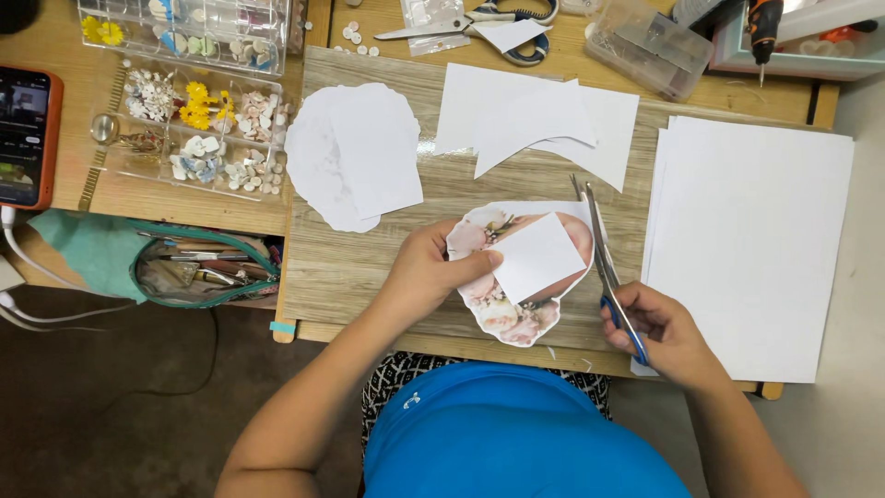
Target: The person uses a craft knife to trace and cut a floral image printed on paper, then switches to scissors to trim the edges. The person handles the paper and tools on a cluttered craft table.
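My left hand [431, 273] pinches a printed paper cutout [518, 304] showing pale pink flowers, with a white flap folded over its middle. My right hand [662, 334] grips blue-handled scissors [604, 258], whose blades point away from me along the cutout's right edge, slightly apart. Both hands hover over a light wood-grain board [369, 258] at the near edge of the table.
White paper scraps [355, 152] and cut sheets [525, 120] lie on the board, a stack of white paper [751, 240] at right. Clear bead organiser [198, 129], phone [26, 134], open teal pouch [198, 272] sit left. Second scissors [479, 23] and a plastic box [645, 41] lie beyond.
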